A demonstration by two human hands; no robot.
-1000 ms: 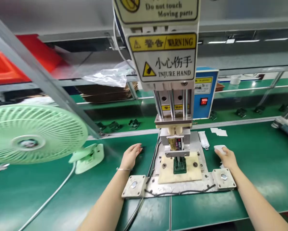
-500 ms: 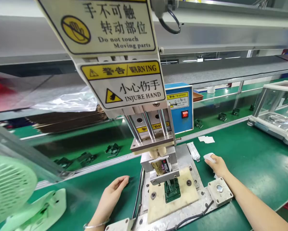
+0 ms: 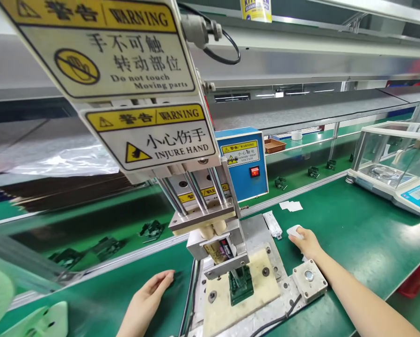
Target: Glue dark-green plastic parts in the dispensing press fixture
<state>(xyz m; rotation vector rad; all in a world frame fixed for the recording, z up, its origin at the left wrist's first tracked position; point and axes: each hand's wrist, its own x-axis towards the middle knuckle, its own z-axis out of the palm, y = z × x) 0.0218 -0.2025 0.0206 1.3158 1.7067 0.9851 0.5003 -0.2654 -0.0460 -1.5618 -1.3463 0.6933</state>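
Observation:
My left hand [image 3: 149, 296] rests on the green table left of the press, fingers drawn together with nothing visible in them. On the right, my right hand [image 3: 305, 243] is closed on a folded white wipe [image 3: 294, 231]; a bit of white also shows below the hand. My right wrist lies beside a square metal button box [image 3: 308, 277]. Between my hands stands the press [image 3: 206, 216]. A small tube with a black-and-gold label [image 3: 220, 250] sits in its metal holder, above a dark green part [image 3: 241, 285] on a cream plate [image 3: 266, 285].
A white tube-like packet [image 3: 272, 224] and white paper pieces [image 3: 291, 205] lie behind my right hand. A blue control box [image 3: 243, 164] stands behind the press, a glass-walled scale [image 3: 392, 173] at right. Dark parts [image 3: 152, 230] line the back ledge. A green fan [image 3: 38, 323] is at left.
The view has swung to the right, so the press and both hands sit further left in the picture. My right hand keeps its grip on the white wipe; both hands barely move.

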